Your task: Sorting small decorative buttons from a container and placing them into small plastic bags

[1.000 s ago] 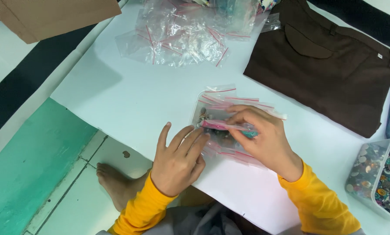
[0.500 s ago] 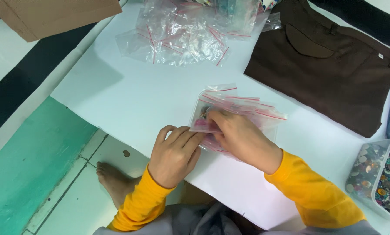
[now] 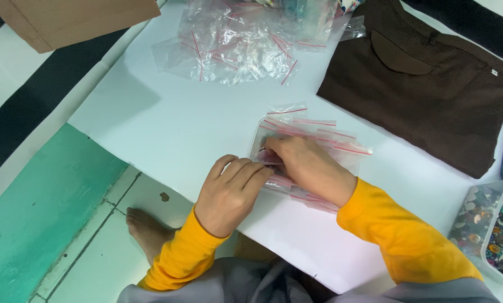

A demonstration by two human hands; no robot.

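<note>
Both hands pressed on a stack of small zip bags.

Left hand (image 3: 232,193) lies flat, fingers extended, fingertips touching the near edge of the stack of clear red-striped zip bags (image 3: 318,140) on the white surface (image 3: 167,129). Right hand (image 3: 307,168) rests on top of the stack, fingers curled down onto the upper bag; whether it pinches it, cannot tell. Beyond the hands: heap of empty bags (image 3: 234,42). Right of the right hand: brown garment (image 3: 425,84), clear box of sequins (image 3: 492,230).
</note>
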